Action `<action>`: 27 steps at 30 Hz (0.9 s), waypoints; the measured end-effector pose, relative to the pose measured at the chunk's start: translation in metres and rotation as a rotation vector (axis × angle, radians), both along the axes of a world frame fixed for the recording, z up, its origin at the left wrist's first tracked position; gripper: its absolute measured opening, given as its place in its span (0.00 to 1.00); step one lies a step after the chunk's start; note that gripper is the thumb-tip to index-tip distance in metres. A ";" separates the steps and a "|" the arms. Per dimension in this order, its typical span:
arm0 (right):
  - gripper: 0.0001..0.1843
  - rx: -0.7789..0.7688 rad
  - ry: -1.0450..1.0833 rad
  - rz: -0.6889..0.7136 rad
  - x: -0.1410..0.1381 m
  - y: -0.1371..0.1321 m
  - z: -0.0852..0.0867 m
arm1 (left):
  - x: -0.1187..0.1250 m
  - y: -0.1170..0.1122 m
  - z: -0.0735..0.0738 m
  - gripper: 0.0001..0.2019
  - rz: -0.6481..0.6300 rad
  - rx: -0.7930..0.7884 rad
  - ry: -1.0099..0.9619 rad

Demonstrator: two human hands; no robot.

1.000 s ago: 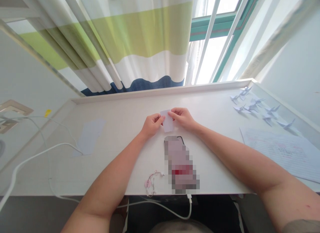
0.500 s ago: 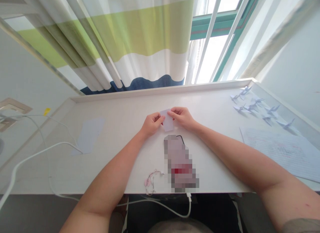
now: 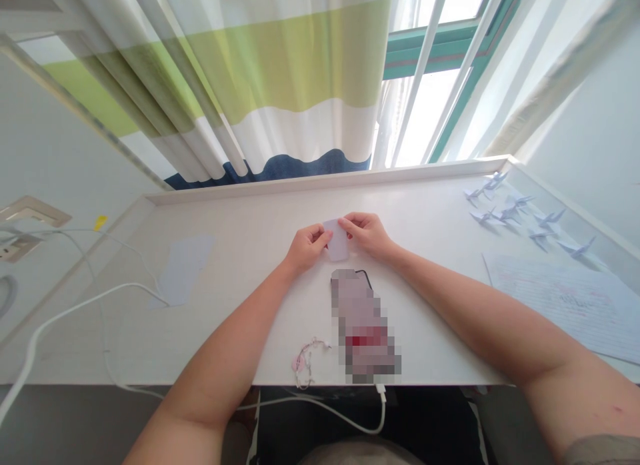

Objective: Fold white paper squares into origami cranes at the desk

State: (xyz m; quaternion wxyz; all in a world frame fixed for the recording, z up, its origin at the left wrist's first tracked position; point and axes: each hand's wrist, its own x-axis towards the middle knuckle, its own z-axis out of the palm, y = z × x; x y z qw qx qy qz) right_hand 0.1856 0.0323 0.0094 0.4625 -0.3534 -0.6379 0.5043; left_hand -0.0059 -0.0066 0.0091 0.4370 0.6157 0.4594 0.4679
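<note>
no text, label or number can be read anywhere. the lined sheet (image 3: 565, 298) at the right edge of the frame carries faint handwriting in pink and dark ink, too blurred to make out. the phone (image 3: 363, 325) at lower centre is pixelated. the small paper (image 3: 337, 242) at centre shows a plain face.

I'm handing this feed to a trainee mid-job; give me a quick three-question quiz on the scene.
1. True or false: the left hand and right hand both pinch the paper slip.
2. Where do the paper cranes lie? A far right of the table; B far left; C in the left hand.
3. Fill in: the lined sheet lies on the person's ___ side.
Key: 1 true; 2 A; 3 right.
</note>
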 end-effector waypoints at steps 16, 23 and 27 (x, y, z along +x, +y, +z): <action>0.31 0.036 -0.047 0.043 -0.002 0.001 -0.007 | 0.001 0.006 -0.006 0.23 0.103 -0.003 -0.070; 0.28 0.026 -0.060 0.003 -0.002 0.004 -0.010 | 0.000 0.006 -0.006 0.20 0.120 -0.004 -0.057; 0.29 0.079 -0.220 0.091 -0.001 0.001 -0.004 | -0.001 0.005 -0.004 0.20 0.186 0.025 -0.062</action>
